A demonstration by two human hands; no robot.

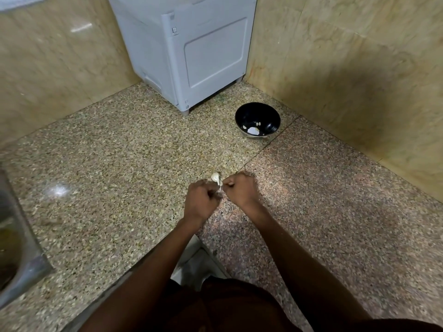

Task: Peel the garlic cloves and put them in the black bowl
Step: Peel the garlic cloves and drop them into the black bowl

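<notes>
Between the two hands, low and centre in the head view, a garlic clove (216,177) is being worked. The left hand (202,202) and right hand (240,190) are both curled into tight fists, knuckles up, almost touching; each grip looks clenched on the clove's lower end or on a strip of skin (219,188) trailing from it, though the fingertips are hidden and I cannot tell which hand has the clove and which the skin. The pale rounded end of the clove pokes out at 12 o'clock from the gap between the fists.

By my reading, the step in hand is peeling: the skin is being pulled away, and the clove is not yet bare. The next move calls for stripping the rest of the skin, dropping it, then carrying the clove to the bowl (257,119), which stands well apart at 1 o'clock from the hands, near the corner of the walls. A few pale pieces (252,130) already lie in its bottom; whether they are cloves or skin is unclear.

Outward from there, the speckled worktop (119,152) carries a grey appliance (191,49) at 12 o'clock, and a metal sink (14,236) edge shows at 9 o'clock.
</notes>
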